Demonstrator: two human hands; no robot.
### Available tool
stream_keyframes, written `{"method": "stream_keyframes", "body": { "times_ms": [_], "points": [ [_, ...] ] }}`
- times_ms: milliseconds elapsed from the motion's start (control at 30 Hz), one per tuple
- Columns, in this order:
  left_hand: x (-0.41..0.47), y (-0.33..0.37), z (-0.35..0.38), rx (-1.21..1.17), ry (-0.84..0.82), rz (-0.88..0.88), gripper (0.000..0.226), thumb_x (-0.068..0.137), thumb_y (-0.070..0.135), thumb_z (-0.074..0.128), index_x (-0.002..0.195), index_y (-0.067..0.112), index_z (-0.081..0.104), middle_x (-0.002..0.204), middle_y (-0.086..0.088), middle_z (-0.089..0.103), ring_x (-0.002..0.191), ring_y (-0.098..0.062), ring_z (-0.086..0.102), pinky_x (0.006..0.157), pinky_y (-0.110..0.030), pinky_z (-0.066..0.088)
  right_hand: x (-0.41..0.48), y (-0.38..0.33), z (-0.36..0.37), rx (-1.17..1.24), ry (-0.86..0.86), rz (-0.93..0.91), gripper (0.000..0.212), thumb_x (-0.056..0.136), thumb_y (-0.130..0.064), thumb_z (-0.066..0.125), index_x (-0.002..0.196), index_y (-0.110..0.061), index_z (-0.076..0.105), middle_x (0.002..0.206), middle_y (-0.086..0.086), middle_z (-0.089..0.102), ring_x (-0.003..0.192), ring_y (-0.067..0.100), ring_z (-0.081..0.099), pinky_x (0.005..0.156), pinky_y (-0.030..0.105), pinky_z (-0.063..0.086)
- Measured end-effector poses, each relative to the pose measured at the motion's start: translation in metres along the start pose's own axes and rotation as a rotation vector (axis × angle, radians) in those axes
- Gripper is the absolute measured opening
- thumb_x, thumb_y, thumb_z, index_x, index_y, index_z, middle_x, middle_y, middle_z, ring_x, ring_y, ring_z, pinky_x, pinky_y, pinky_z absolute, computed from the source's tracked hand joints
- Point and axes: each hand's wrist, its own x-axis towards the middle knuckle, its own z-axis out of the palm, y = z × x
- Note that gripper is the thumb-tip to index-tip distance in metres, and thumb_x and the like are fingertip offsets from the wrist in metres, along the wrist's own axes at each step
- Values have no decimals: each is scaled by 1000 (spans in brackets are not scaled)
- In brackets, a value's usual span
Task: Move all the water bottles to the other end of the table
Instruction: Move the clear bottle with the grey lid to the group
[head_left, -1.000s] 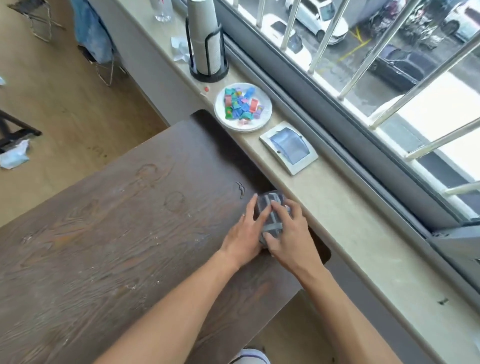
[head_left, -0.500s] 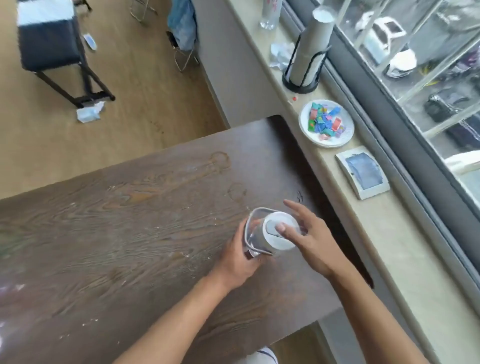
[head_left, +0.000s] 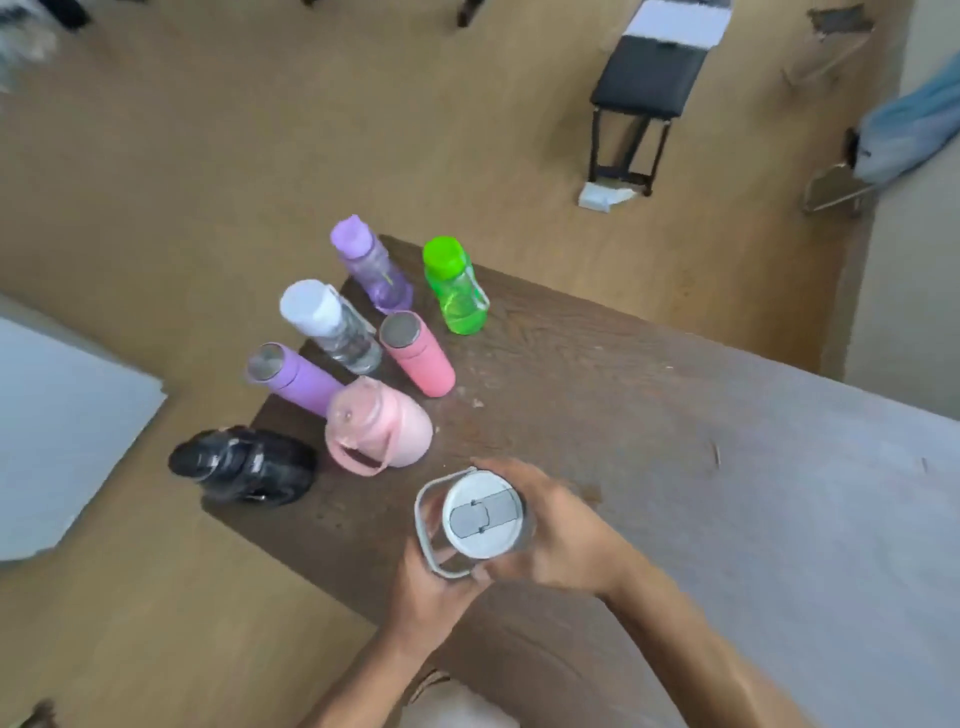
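Observation:
Both my hands hold a clear bottle with a white lid and grey loop handle (head_left: 480, 514) above the brown table (head_left: 649, 415). My left hand (head_left: 426, 592) grips it from below near the handle, and my right hand (head_left: 556, 525) wraps its right side. Several bottles stand at the table's left end: a black one (head_left: 244, 465), a pale pink jug (head_left: 379, 423), a purple flask (head_left: 293, 376), a clear white-capped bottle (head_left: 330, 325), a coral pink flask (head_left: 418, 353), a violet bottle (head_left: 369, 262) and a green one (head_left: 454, 286).
The table's left edge lies just beyond the black bottle. A black stool (head_left: 647, 88) stands on the wooden floor at the back right. A white panel (head_left: 57, 436) lies at the left. A blue cloth on a chair (head_left: 909, 130) hangs at the far right.
My view has swung from the window end to the table's other end. Both hands have carried the white-lidded bottle along, and the group of bottles has come into view.

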Motion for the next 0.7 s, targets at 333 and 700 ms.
{"method": "stream_keyframes", "body": {
  "times_ms": [333,700],
  "points": [
    [-11,-55,-138,49,302,-110,85,68,37,98,141,36,55,134,10,72,126,-13,69,94,-19,59,113,-16,145,-19,-244,-65,96,60,-33,100,144,-30,52,132,-17,59,121,5,60,103,28,51],
    [17,-79,-170,41,345,-164,94,56,15,100,140,25,57,131,13,73,127,-11,68,90,-23,62,153,-12,184,50,-234,91,102,63,-28,97,151,-33,46,142,-16,59,134,5,57,114,36,49]
  ]
}}
